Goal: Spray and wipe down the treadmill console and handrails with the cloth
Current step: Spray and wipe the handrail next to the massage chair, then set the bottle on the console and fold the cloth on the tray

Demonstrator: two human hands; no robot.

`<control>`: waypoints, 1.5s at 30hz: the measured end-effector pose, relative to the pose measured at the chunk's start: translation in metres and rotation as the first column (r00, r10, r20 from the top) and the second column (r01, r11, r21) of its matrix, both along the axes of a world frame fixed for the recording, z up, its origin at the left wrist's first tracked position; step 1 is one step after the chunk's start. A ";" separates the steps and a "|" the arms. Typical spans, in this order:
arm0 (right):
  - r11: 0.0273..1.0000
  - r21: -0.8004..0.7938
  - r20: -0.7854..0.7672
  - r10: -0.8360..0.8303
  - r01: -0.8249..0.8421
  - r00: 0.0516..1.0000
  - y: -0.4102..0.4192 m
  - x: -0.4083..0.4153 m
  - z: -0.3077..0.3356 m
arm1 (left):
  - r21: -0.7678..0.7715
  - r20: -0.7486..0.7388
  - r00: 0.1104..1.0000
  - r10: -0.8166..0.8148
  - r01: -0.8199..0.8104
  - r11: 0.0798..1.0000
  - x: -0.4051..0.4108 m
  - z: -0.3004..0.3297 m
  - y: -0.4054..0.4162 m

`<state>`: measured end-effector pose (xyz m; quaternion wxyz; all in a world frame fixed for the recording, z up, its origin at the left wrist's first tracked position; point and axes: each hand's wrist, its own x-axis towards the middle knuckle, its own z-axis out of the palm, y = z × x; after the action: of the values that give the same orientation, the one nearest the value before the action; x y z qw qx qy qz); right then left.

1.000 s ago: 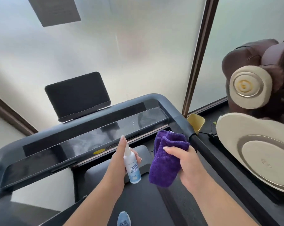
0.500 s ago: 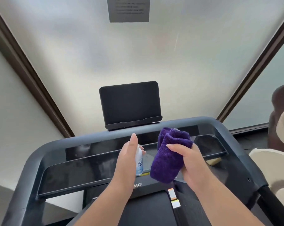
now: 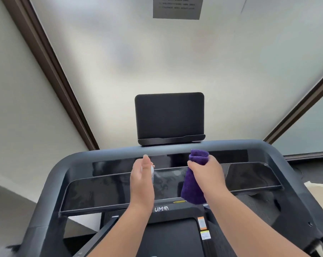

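The treadmill's glossy black console [image 3: 105, 191] spans the view in front of me, framed by a dark grey handrail [image 3: 51, 184] that curves round both sides. My left hand [image 3: 141, 184] is shut on a small white spray bottle [image 3: 152, 173], mostly hidden behind the fingers, with the forefinger raised over its top. My right hand [image 3: 206, 174] is shut on a folded purple cloth [image 3: 191, 190] that hangs down over the middle of the console. Both hands hover just above the glass, a short way apart.
A black tablet holder [image 3: 169, 117] stands on the console's top bar. Behind it is a frosted window with a brown frame [image 3: 51, 69] and a paper notice [image 3: 176, 7]. The running belt [image 3: 171, 238] lies below. A cream-coloured object [image 3: 322, 193] shows at the right edge.
The view has swung left and centred on the console. Both hands have moved forward over the glass, the spray bottle and cloth still held.
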<state>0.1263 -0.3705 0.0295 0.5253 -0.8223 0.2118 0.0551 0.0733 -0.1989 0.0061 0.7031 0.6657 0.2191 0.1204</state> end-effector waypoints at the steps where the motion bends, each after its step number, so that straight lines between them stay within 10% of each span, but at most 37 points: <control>1: 1.000 -0.026 -0.030 0.009 -0.009 1.000 0.002 0.005 -0.003 | 0.001 -0.009 1.000 0.015 -0.015 1.000 0.001 -0.002 0.000; 22: 0.960 0.029 -0.213 0.277 -0.278 0.937 -0.036 0.029 -0.029 | 0.249 -0.075 0.982 0.171 -0.148 0.957 -0.012 -0.014 -0.007; 24: 0.962 0.086 -0.199 0.271 -0.258 0.942 -0.046 0.032 -0.027 | 0.464 0.020 0.949 0.315 -0.288 0.838 -0.018 -0.001 -0.011; 27: 0.976 0.104 -0.144 0.205 -0.191 0.968 -0.068 0.038 -0.027 | 0.757 0.437 0.862 0.255 -0.506 0.413 -0.030 0.009 -0.017; 29: 0.977 0.078 -0.147 0.210 -0.201 0.966 -0.082 0.041 -0.029 | 0.778 0.508 0.861 0.023 -0.470 0.417 -0.034 0.010 -0.040; 33: 0.929 0.077 -0.220 0.371 -0.363 0.902 -0.087 0.045 -0.034 | 0.793 -0.014 0.981 -0.191 0.127 0.596 -0.018 -0.006 -0.092; 36: 0.860 0.064 -0.211 0.508 -0.507 0.835 -0.081 0.048 -0.038 | 0.537 -0.481 0.874 -0.072 0.358 0.763 0.012 -0.015 -0.099; 45: 0.845 -0.045 -0.105 0.527 -0.533 0.843 -0.081 0.051 -0.042 | 0.434 -0.711 0.693 -0.121 0.568 0.700 0.062 -0.011 -0.083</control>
<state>0.1773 -0.4514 -0.0121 0.4497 -0.8639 0.0013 0.2268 0.1356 -0.2817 -0.0051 0.3330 0.8889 0.2513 -0.1892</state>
